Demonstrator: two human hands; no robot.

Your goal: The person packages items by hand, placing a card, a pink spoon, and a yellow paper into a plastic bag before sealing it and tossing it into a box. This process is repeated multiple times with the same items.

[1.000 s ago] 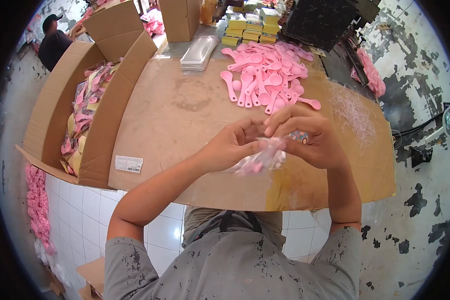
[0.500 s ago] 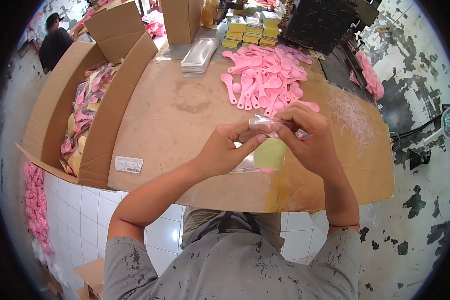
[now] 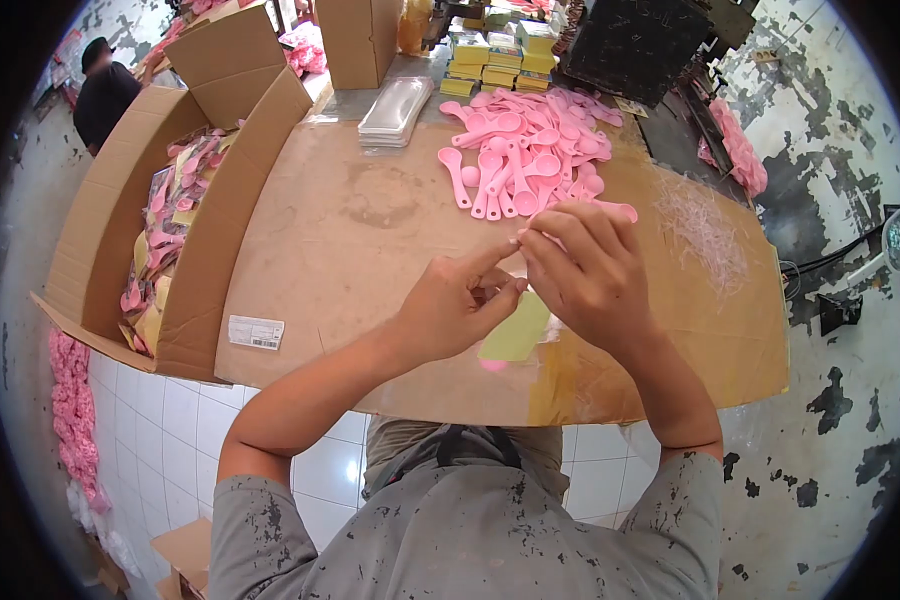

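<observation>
A clear packet with a yellow-green card [image 3: 515,333] and something pink at its lower end hangs between my hands, tilted down to the left. My right hand [image 3: 588,275] is closed on the packet's upper end, its fingers pinched together. Close beside it, my left hand [image 3: 462,300] has thumb and fingertips drawn together near the packet's top; whether it grips the film is hidden. Just beyond my hands lies a heap of pink spoons [image 3: 540,150] on the cardboard-covered table [image 3: 320,220].
On the left stands an open carton [image 3: 205,240] of filled packets. Clear bags [image 3: 395,112] are stacked near the back, beside card stacks [image 3: 500,60]. Thin clear strips [image 3: 705,235] lie at right. A person [image 3: 105,95] is at the far left.
The packet has turned so its green card shows and now tilts down to the left. My right hand has shifted slightly left, its fingers raised and closed near the packet's top.
</observation>
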